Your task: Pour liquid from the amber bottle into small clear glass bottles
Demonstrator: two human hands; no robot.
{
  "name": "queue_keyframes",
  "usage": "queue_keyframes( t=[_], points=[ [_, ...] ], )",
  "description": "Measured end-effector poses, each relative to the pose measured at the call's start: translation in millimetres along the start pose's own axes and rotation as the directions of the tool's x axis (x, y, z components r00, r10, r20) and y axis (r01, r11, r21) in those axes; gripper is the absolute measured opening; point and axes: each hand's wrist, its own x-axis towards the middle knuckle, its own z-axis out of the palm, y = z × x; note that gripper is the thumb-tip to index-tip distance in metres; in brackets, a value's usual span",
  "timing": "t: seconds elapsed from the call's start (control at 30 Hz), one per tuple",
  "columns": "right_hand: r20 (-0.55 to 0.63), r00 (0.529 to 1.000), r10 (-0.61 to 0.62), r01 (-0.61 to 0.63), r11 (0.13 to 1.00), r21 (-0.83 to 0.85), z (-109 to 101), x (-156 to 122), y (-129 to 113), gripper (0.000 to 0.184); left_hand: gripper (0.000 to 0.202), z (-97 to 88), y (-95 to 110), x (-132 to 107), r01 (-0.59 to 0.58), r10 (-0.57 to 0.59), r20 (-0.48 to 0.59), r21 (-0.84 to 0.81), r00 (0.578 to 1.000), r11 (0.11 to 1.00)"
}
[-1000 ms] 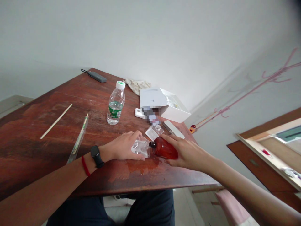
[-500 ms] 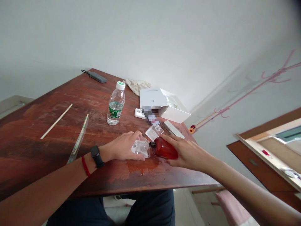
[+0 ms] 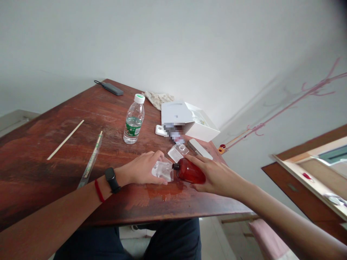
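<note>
One left hand (image 3: pixel 141 168), fingers curved down over a clear plastic insert (image 3: pixel 162 170) on a reddish wooden table (image 3: pixel 54 144), close to the table's front edge; whether a real grip or only a light rest, impossible to tell. Right hand (image 3: pixel 217 177) spread open, fingers lying against a red glass bottle (image 3: pixel 189 172), on its side between both hands, dark neck toward the insert. Cap on the neck or not, not clear. Already outside an open white box (image 3: pixel 189 121): bottle and insert, both well apart from it. Already on the wood: a spilled liquid puddle (image 3: pixel 162 191), just below insert and bottle. Close by, a second clear plastic piece (image 3: pixel 177 151). Farther away, upright and untouched, a water bottle (image 3: pixel 133 121) with green label.
</note>
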Motion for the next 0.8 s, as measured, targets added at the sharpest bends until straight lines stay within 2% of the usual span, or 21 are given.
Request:
queue_keyframes(
  t=[0.23, 0.63, 0.8],
  points=[
    [-0.005, 1.0, 0.013, -0.013, 1.0, -0.013, -0.6, -0.4, 0.2, 0.094, 0.065, -0.2, -0.2, 0.3, -0.002, 0.002, 0.014, -0.003, 1.0, 1.0],
    [-0.03, 0.999, -0.022, 0.021, 1.0, -0.015, 1.1, -1.4, 0.5, 0.093, 0.062, 1.0, 0.0, -1.0, -0.011, 0.009, -0.04, -0.036, 0.999, 0.999],
    [-0.014, 1.0, -0.01, 0.01, 1.0, -0.015, 1.4, -1.2, 0.4, 0.09, 0.063, 0.1, 0.4, -0.2, -0.011, 0.011, -0.008, -0.034, 1.0, 0.999]
  ],
)
